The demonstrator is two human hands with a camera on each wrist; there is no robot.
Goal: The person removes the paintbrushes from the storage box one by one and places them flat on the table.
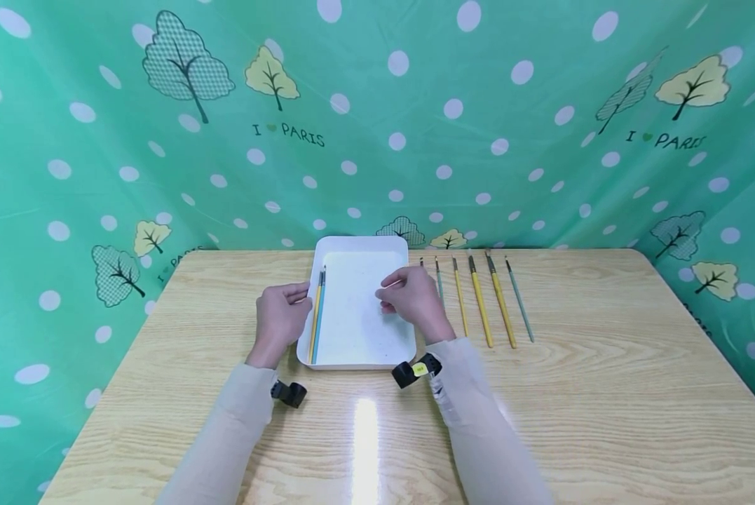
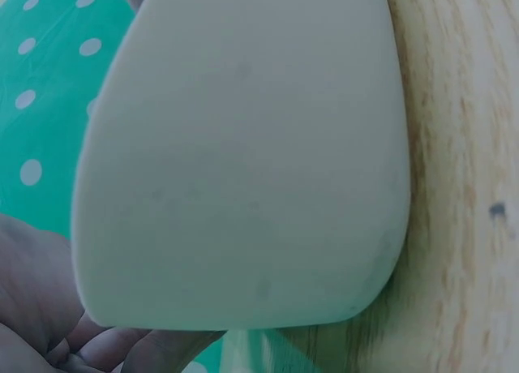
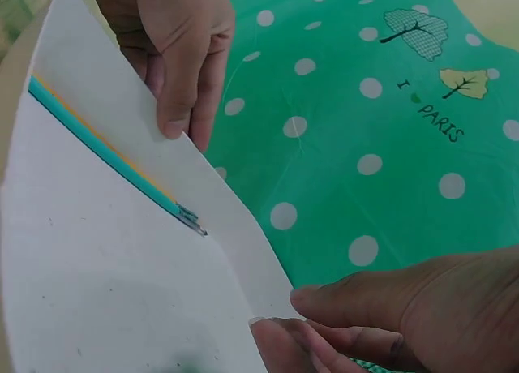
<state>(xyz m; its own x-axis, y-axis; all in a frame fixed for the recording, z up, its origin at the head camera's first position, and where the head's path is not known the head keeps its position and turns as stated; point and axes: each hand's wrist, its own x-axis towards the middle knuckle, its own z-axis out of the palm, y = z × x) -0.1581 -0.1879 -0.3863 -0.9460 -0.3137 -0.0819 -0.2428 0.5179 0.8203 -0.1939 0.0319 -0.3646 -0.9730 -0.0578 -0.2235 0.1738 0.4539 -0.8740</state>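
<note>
A white rectangular tray (image 1: 364, 298) lies on the table. Two paintbrushes, one yellow (image 1: 316, 315) and one teal (image 1: 321, 315), rest side by side along its left wall, bristles toward the far end. My left hand (image 1: 281, 315) holds the tray's left rim; in the right wrist view its thumb (image 3: 174, 105) laps over the edge, with the fingers outside. Above the tray's right half hovers my right hand (image 1: 410, 294), fingers loosely bent, thumb and fingertips apart with nothing seen between them. The left wrist view is mostly filled by the tray's outer wall (image 2: 243, 146).
To the right of the tray several paintbrushes lie in a row, among them a thick yellow one (image 1: 481, 308) and a thin teal one (image 1: 521, 301). Behind the wooden table (image 1: 604, 365) hangs a green dotted cloth (image 1: 415, 105).
</note>
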